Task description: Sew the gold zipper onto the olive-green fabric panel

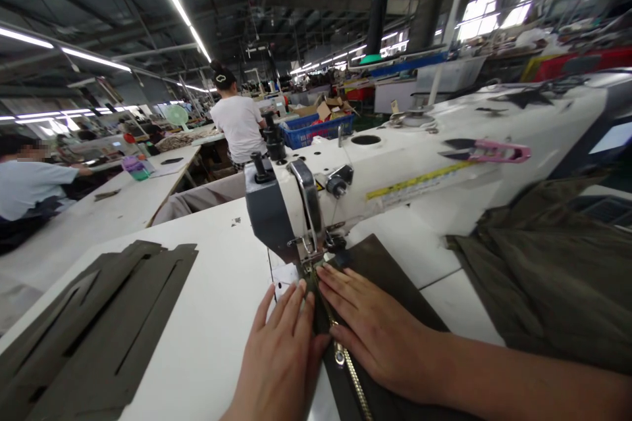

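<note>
Under the needle end of a white sewing machine [316, 210] lies a dark olive fabric piece [378, 263] with a gold metal zipper [351, 368] running along it. My left hand [281, 348] rests on the left edge of the fabric, fingers stretched toward the presser foot [309, 263]. On the other side of the zipper, my right hand [378, 322] lies flat on the cloth, fingertips close to the foot. The zipper's slider [339, 356] sits between the two hands. Both hands press from above, and neither grasps anything.
Cut olive panels with slits [133, 302] lie stacked at left. More olive cloth [553, 276] is heaped at right. Pink-handled thread snips [498, 150] rest on the machine arm. Beyond are a blue crate [316, 131], a person in a white shirt [239, 122] and another person at far left [29, 184].
</note>
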A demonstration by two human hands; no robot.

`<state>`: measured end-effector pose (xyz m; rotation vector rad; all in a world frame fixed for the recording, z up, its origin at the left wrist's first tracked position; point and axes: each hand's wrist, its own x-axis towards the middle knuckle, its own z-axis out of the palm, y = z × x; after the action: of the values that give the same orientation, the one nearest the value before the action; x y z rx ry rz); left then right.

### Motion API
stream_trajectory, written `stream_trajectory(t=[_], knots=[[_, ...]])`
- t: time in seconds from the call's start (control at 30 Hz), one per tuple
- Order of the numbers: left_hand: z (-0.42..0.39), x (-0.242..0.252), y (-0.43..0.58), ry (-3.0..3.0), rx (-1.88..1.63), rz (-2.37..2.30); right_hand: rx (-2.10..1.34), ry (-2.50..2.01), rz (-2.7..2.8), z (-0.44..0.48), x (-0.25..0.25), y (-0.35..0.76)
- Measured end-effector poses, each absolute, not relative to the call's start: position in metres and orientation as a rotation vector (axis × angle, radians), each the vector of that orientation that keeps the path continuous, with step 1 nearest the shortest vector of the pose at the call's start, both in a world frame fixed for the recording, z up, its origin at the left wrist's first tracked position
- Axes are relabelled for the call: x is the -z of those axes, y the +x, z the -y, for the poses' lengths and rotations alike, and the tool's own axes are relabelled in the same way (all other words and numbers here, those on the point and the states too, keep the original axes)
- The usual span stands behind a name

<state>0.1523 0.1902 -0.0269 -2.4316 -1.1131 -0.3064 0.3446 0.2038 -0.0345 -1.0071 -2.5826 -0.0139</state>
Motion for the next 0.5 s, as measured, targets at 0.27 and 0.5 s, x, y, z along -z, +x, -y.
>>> stream_trajectory(t=[0.27, 0.5], knots=[[-0.190, 0.024, 0.158, -2.506, 0.370, 1.261, -0.067, -0.960, 2.541, -0.208, 0.037, 0.346], [-0.188, 0.020, 0.168, -2.526, 0.252, 1.342, 0.205, -0.967, 2.373, -0.187, -0.007, 0.422]])
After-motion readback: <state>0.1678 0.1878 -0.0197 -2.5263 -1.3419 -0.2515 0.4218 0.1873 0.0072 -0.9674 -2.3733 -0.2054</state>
